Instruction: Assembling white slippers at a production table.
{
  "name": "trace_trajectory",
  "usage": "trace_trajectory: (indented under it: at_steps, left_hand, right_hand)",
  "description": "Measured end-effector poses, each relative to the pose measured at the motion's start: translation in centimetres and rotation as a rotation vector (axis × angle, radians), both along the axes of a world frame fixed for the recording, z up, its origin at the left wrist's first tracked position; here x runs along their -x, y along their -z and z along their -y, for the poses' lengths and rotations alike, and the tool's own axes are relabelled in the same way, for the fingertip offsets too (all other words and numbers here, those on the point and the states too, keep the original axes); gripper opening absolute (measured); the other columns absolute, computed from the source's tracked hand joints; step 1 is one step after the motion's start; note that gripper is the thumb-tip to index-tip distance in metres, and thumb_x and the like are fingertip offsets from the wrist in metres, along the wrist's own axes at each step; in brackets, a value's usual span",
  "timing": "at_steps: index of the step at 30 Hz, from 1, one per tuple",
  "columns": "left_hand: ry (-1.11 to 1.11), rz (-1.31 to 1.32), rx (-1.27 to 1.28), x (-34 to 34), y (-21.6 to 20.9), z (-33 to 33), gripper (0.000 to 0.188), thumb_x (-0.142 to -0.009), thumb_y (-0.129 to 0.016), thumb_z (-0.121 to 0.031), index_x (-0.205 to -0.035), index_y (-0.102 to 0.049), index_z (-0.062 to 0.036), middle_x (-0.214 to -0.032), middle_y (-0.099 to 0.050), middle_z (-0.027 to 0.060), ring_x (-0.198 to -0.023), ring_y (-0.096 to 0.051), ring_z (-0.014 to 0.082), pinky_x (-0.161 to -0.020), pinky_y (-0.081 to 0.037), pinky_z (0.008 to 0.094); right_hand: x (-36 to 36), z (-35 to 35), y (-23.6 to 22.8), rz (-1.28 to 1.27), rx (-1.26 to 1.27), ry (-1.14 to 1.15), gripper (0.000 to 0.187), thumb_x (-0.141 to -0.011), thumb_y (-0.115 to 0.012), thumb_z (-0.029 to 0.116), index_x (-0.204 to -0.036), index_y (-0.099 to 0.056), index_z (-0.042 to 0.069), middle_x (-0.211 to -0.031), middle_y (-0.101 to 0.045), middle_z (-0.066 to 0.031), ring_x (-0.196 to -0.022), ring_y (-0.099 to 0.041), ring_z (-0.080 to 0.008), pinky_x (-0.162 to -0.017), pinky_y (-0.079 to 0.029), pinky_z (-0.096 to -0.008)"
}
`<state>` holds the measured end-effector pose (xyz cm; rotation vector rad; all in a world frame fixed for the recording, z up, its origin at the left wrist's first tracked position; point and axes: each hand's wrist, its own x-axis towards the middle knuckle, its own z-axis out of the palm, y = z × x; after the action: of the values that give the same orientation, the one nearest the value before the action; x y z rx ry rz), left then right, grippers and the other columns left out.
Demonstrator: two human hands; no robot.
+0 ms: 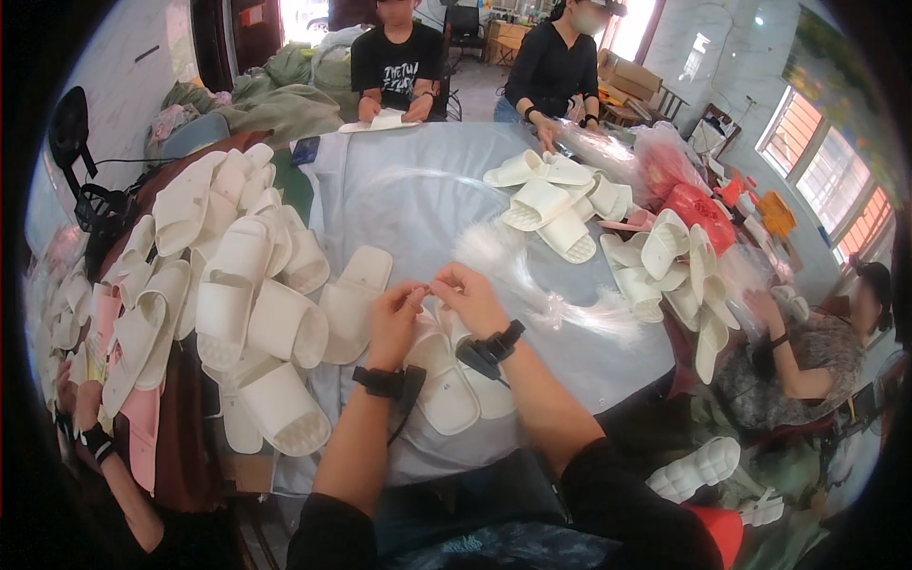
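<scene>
Over the table's near part, my left hand (393, 321) and my right hand (467, 298) meet with fingertips pinched together. Whatever is between them is too thin or small to make out. Just below the hands lies a pair of white slippers (448, 391), soles partly in view, toward my body. Another white slipper (357, 299) rests flat beside my left hand. To the right of my right hand a bundle of clear thin plastic strands (554, 306) is spread on the pale grey table cover (418, 217).
A big heap of white slippers (228, 285) covers the left side, with a pink slipper (142, 442) at its edge. More slippers (556, 204) lie at the far right, near clear bags and a red bag (698, 217). Co-workers' hands (546, 131) work around the table.
</scene>
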<state>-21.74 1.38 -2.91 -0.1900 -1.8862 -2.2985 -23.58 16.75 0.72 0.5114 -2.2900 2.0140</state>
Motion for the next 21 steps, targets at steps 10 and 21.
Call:
trace_trajectory:
  at_steps: [10, 21]
  left_hand:
    - [-0.046, 0.094, -0.089, -0.6, -0.7, -0.3, 0.024, -0.094, -0.058, -0.024, -0.095, -0.069, -0.0022, -0.090, -0.067, 0.0013, -0.072, -0.052, 0.0059, -0.062, -0.041, 0.0220]
    - [-0.206, -0.154, 0.395, -0.6, -5.1, 1.6, 0.027, -0.095, -0.056, -0.018, -0.110, -0.068, 0.0011, -0.100, -0.070, 0.0070, -0.090, -0.061, 0.0116, -0.071, -0.045, 0.0249]
  right_hand:
    - [-10.1, -4.3, -0.6, -0.457, -0.941, -0.253, 0.027, -0.081, -0.069, 0.035, -0.102, -0.068, 0.017, -0.096, -0.060, -0.0124, -0.100, -0.056, -0.0313, -0.086, -0.046, -0.0413]
    - [-8.0, -2.9, 0.7, -0.256, -0.983, -0.115, 0.066, -0.081, -0.066, 0.043, -0.130, -0.050, 0.002, -0.113, -0.058, -0.0242, -0.115, -0.051, -0.0387, -0.100, -0.038, -0.0482]
